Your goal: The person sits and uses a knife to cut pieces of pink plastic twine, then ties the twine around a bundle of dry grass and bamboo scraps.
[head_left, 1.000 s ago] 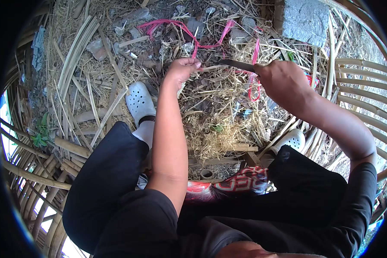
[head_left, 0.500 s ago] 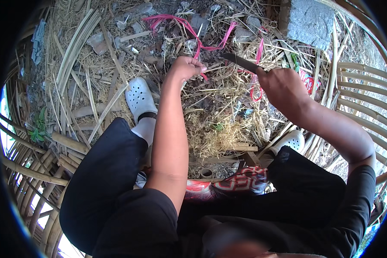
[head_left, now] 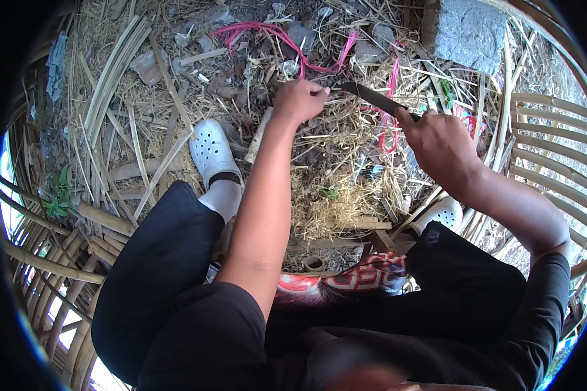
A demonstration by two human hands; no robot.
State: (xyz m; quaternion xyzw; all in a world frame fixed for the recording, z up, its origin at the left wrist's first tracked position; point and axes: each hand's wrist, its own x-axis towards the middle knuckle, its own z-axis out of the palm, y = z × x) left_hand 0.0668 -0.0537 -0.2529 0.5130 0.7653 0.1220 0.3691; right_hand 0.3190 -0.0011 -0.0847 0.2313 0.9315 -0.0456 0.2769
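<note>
While crouching with knees apart across the lower half of the frame, wears a black shirt point(head_left: 202, 326) and black trousers point(head_left: 156, 274). Has a glossy printed sheet point(head_left: 346, 287) in red, white and dark tones between the thighs, low in the centre, and a hollow tube end point(head_left: 312, 263) just above it. Wears whitish perforated clogs point(head_left: 212, 150), one left of centre with toes pointing up the frame, the other right of centre and partly hidden by a knee.

Has loose, pale straw point(head_left: 326, 208) scattered between the feet, mid-frame. Grips a dark-bladed knife point(head_left: 375, 98) in the right hand point(head_left: 440, 140), right of the upper centre, with fingers wrapped firmly around the handle and the blade slanting toward the upper left. Brings the tip just beside the left thumb, with contact too fine to judge. Extends the left hand point(head_left: 300, 101) into the upper centre, with fingers curled inward and thumb close to forefinger; impossible to say whether pinching anything.

Has a pink plastic string point(head_left: 261, 27) spread on the littered ground just above the left hand, dipping toward the knuckles and rising again to the right. Has further pink strands point(head_left: 392, 75) beyond the blade. Faces a slatted bamboo frame point(head_left: 557, 124) at the right edge, long bamboo strips point(head_left: 120, 68) at upper left and, at upper right, a grey stone block point(head_left: 471, 32).
</note>
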